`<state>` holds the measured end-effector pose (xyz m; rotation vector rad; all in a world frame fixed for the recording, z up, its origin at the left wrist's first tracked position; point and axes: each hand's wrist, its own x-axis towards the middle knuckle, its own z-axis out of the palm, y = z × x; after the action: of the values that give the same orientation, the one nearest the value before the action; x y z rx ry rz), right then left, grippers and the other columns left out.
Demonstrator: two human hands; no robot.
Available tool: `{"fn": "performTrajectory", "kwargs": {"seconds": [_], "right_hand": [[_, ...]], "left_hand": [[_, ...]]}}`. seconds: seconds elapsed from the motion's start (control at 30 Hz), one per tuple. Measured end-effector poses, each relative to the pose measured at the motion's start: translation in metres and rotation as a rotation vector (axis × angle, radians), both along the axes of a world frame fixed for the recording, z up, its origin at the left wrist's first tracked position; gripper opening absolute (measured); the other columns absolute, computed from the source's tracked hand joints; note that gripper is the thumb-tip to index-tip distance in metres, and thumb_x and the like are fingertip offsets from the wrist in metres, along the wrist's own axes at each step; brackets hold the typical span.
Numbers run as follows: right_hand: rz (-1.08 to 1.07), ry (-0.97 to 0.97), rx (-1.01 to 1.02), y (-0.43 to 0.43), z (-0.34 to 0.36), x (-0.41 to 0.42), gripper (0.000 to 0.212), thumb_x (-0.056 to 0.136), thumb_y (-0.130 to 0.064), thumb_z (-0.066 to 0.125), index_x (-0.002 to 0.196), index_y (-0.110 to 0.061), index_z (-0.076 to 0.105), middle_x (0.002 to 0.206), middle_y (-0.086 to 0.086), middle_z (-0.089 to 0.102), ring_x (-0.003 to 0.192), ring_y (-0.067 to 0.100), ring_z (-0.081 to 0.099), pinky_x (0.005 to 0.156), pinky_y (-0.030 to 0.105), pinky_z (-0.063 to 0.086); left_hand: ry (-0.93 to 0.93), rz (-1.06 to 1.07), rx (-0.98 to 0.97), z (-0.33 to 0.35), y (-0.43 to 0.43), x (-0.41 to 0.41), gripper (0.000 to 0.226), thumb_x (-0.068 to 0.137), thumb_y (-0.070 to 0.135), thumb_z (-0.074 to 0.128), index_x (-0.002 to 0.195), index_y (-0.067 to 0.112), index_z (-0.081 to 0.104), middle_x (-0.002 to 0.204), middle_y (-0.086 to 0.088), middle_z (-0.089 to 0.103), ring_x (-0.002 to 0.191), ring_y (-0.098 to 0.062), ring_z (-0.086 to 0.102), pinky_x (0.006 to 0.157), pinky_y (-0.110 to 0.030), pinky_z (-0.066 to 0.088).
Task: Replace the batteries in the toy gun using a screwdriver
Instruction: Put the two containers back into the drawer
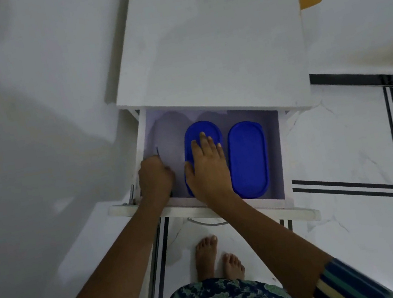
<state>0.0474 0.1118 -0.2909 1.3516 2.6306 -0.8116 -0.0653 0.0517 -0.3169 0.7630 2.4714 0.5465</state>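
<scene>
Drawer (281, 155): open, holding two lidded blue boxes, contents hidden.
Left hand (154, 178): fingers clamped on a thin screwdriver (157, 152).
Right hand (207, 170): fingers spread flat on left box (189, 134); right box (247, 158) untouched.

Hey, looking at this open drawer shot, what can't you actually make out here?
All in the head view:
- Contents of the two blue containers: left container, right container; their lids are closed.
- Thin tool in the left hand: mostly covered by the fist, type unclear.
- Back of the drawer: hidden under the white tabletop.
- Part of the left container: covered by the right hand.
- The toy gun and batteries: not visible.
</scene>
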Motion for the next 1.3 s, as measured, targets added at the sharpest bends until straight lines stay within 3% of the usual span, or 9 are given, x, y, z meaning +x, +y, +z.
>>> {"fn": "performTrajectory", "kwargs": {"seconds": [0.1, 0.27, 0.4, 0.47, 0.57, 0.77, 1.0, 1.13, 1.3], "right_hand": [[0.080, -0.088, 0.017, -0.006, -0.012, -0.004, 0.061, 0.103, -0.030, 0.036, 0.155, -0.007, 0.013, 0.164, 0.014, 0.002, 0.152, 0.028, -0.002, 0.124, 0.044, 0.000], [0.101, -0.108, 0.024, -0.006, -0.007, 0.003, 0.062, 0.105, -0.034, 0.031, 0.156, -0.008, 0.007, 0.165, 0.012, -0.003, 0.152, 0.026, -0.006, 0.124, 0.043, -0.002], [0.054, -0.087, 0.065, -0.021, 0.006, 0.044, 0.063, 0.105, -0.047, 0.022, 0.155, -0.011, 0.011, 0.164, 0.009, 0.003, 0.151, 0.021, -0.005, 0.122, 0.039, -0.006], [-0.002, -0.055, 0.189, -0.038, 0.008, 0.070, 0.066, 0.102, -0.051, 0.021, 0.152, -0.008, 0.026, 0.161, 0.012, 0.020, 0.150, 0.023, 0.009, 0.123, 0.042, 0.004], [0.040, -0.059, 0.272, -0.054, -0.004, 0.095, 0.068, 0.102, -0.053, 0.018, 0.148, -0.006, 0.034, 0.157, 0.014, 0.030, 0.148, 0.027, 0.022, 0.119, 0.048, 0.014], [0.043, -0.079, 0.395, -0.037, -0.016, 0.085, 0.072, 0.100, -0.057, 0.012, 0.151, -0.007, 0.025, 0.161, 0.013, 0.021, 0.150, 0.027, 0.016, 0.120, 0.052, 0.011], [0.042, -0.019, 0.548, 0.009, -0.020, 0.065, 0.078, 0.099, -0.061, 0.019, 0.154, -0.006, 0.016, 0.163, 0.014, 0.014, 0.151, 0.027, 0.009, 0.121, 0.054, 0.009], [0.196, 0.080, 0.688, 0.045, -0.021, 0.062, 0.089, 0.094, -0.068, 0.030, 0.153, -0.005, 0.009, 0.162, 0.016, 0.017, 0.150, 0.025, 0.006, 0.120, 0.055, 0.003], [0.226, 0.023, 0.777, 0.082, -0.026, 0.065, 0.088, 0.097, -0.066, 0.034, 0.154, -0.004, 0.008, 0.162, 0.016, 0.014, 0.150, 0.026, 0.005, 0.121, 0.054, 0.005]], "left_hand": [[0.067, -0.037, -0.033, -0.006, 0.001, -0.002, 0.007, 0.086, 0.003, 0.058, 0.083, -0.003, 0.061, 0.077, -0.019, 0.061, 0.072, -0.034, 0.062, 0.056, -0.030, 0.043], [0.054, -0.229, -0.309, -0.005, 0.007, -0.008, 0.021, 0.089, 0.012, 0.061, 0.105, -0.001, 0.058, 0.104, -0.018, 0.062, 0.092, -0.032, 0.061, 0.077, -0.034, 0.050], [0.298, -0.278, 0.051, 0.034, -0.031, 0.006, 0.028, 0.096, 0.023, 0.052, 0.108, 0.000, 0.061, 0.102, -0.017, 0.065, 0.089, -0.028, 0.063, 0.073, -0.027, 0.043], [0.331, -0.281, 0.219, 0.048, -0.057, 0.024, 0.043, 0.097, 0.038, 0.044, 0.120, 0.006, 0.060, 0.116, -0.012, 0.066, 0.106, -0.024, 0.062, 0.092, -0.032, 0.045], [0.346, -0.391, 0.206, 0.035, -0.082, 0.049, 0.057, 0.098, 0.050, 0.031, 0.132, 0.010, 0.053, 0.138, -0.008, 0.054, 0.131, -0.023, 0.048, 0.112, -0.052, 0.027], [0.602, -0.402, 0.142, 0.005, -0.061, 0.051, 0.050, 0.097, 0.042, 0.039, 0.134, 0.012, 0.054, 0.141, -0.007, 0.051, 0.134, -0.025, 0.044, 0.112, -0.055, 0.024], [0.676, -0.421, 0.152, 0.004, -0.015, 0.029, 0.058, 0.099, 0.051, 0.029, 0.142, 0.015, 0.044, 0.151, -0.005, 0.038, 0.142, -0.024, 0.031, 0.115, -0.055, 0.017], [0.761, -0.602, 0.156, 0.006, 0.012, 0.006, 0.077, 0.093, 0.066, 0.028, 0.150, 0.015, 0.028, 0.159, -0.006, 0.020, 0.147, -0.023, 0.015, 0.114, -0.059, 0.010], [0.852, -0.776, 0.185, 0.008, 0.038, -0.021, 0.087, 0.090, 0.070, 0.032, 0.151, 0.009, 0.020, 0.160, -0.011, 0.015, 0.148, -0.027, 0.011, 0.114, -0.063, 0.008]]}}
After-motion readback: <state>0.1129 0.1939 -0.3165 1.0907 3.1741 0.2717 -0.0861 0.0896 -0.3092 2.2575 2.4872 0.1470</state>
